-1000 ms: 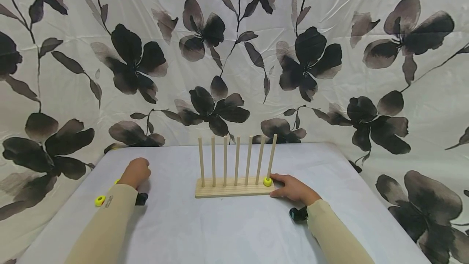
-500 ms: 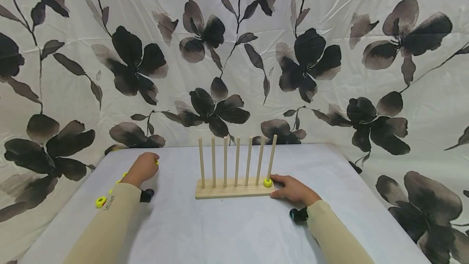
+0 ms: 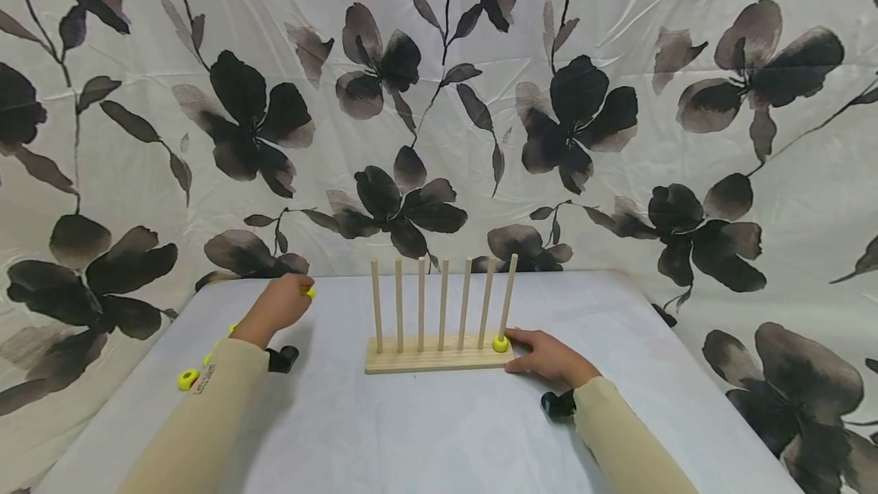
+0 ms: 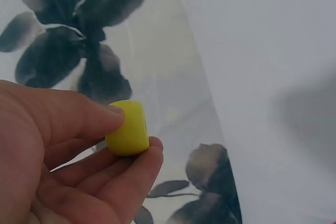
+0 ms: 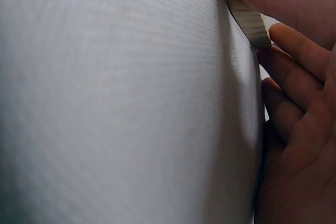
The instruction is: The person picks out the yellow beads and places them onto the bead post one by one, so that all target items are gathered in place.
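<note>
Raised over the left of the table, my left hand (image 3: pixel 284 301) pinches a yellow bead (image 4: pixel 128 129) between thumb and fingertips. In the head view, only a sliver of that bead shows past the hand. A wooden peg rack (image 3: pixel 439 360) with several upright pegs stands mid-table. Another yellow bead (image 3: pixel 501 344) sits at the foot of its rightmost peg, which leans slightly right. My right hand (image 3: pixel 549 355) holds the right end of the rack's base, thumb on the near side and fingers behind. The right wrist view shows the base's end (image 5: pixel 257 30) between thumb and fingers.
More yellow beads lie in a row along the table's left side, the nearest bead (image 3: pixel 188 380) with its hole visible. My left forearm partly covers them. A white cloth covers the table (image 3: pixel 425 433), and a floral curtain (image 3: pixel 439 97) hangs behind it.
My left hand has risen and moved right, away from the row, carrying a yellow bead that has come into view. My right hand and the peg rack have stayed in place.
</note>
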### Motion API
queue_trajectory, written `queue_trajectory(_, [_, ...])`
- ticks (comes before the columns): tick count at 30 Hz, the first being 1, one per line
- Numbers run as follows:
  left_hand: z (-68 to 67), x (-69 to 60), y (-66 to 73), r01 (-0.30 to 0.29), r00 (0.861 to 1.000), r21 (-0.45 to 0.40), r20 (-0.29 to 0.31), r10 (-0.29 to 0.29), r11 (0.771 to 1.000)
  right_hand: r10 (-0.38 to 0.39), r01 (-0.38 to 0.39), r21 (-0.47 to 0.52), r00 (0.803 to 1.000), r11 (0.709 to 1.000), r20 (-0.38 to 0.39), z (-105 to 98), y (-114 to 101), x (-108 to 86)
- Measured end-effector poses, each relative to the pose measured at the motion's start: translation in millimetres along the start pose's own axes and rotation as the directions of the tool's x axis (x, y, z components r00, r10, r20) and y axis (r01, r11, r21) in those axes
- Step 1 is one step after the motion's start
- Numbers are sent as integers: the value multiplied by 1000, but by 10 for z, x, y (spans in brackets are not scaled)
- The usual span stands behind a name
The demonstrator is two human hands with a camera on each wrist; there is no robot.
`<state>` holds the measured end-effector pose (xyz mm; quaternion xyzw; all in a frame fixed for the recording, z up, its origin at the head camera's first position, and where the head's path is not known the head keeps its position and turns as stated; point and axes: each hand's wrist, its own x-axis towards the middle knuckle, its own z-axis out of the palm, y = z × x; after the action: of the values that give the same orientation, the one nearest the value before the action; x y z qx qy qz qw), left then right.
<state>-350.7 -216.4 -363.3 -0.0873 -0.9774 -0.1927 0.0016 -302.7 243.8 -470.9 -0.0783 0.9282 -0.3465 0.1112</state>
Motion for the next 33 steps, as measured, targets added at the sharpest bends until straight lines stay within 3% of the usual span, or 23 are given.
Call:
queue_trajectory(18, [-167,-41,331,-30,999,-74,14,31,997,-3,3,-5,1000,1000,-1,14,45,50])
queue_trajectory(33, [-243,-111,501,-61,997,-199,-65,49,978,2,-2,-15,1000,1000,-5,12,17,26])
